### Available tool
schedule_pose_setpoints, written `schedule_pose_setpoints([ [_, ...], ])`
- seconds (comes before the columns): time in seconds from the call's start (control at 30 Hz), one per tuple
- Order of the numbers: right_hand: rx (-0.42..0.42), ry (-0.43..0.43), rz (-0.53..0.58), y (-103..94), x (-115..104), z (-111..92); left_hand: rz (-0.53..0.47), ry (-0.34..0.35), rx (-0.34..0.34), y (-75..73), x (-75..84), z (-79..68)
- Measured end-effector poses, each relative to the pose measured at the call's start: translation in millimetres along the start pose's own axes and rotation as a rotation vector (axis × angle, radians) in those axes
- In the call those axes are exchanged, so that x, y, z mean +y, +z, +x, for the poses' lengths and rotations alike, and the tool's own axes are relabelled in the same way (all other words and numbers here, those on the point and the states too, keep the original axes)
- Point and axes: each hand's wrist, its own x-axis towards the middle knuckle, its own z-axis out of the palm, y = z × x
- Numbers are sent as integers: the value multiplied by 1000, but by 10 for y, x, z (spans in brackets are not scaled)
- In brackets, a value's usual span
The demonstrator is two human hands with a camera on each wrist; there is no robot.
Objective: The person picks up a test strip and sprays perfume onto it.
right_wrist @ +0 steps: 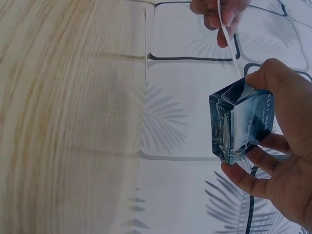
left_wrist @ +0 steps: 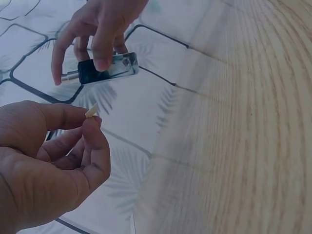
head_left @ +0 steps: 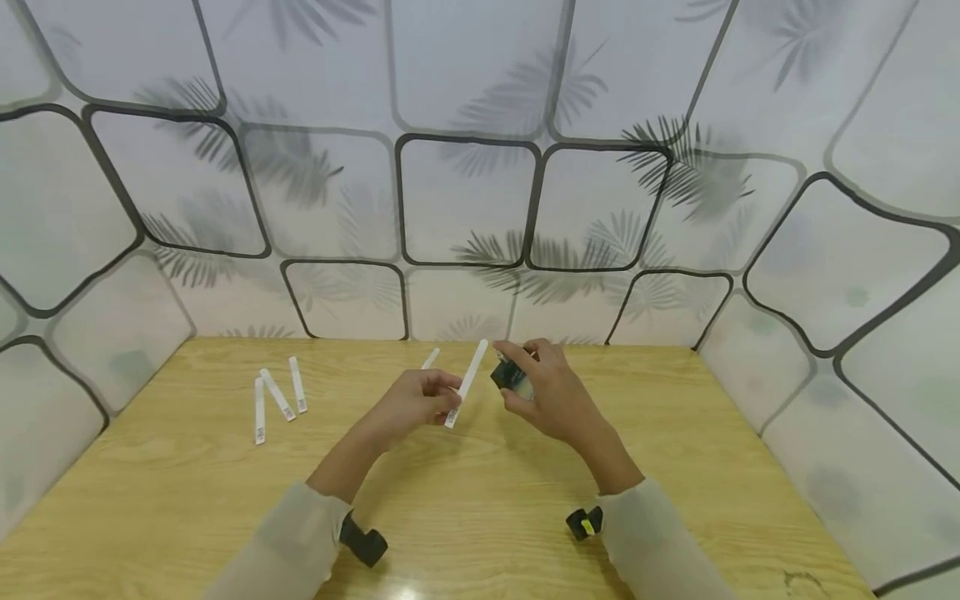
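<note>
Between the left hand (head_left: 416,407) and right hand (head_left: 553,393), a slim gap is being left by strip (head_left: 471,373) and bottle (head_left: 513,377); beyond them, passage is being barred by the wall (head_left: 468,200); nearer, table (head_left: 480,517) room is being left.

Pale sleeves (head_left: 273,546) adjoin black wrist cameras (head_left: 364,543), one marked yellow.

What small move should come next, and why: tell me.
Probably a press on the spray nozzle: the right hand grips the glass bottle with a fingertip at that nozzle, and the left hand pinches a white strip close by.
</note>
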Motion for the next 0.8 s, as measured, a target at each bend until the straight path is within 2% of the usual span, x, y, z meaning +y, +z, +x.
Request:
schedule_pose_setpoints([
  [0.17, 9, -19, -13, 16, 12, -11, 12, 17, 7, 10, 42, -16],
  [0.4, 8, -33, -11, 39, 2, -8, 39, 7, 65, 28, 95, -47],
  [0.8, 4, -36, -26, 63, -10, 6, 64, 11, 65, 60, 106, -36],
])
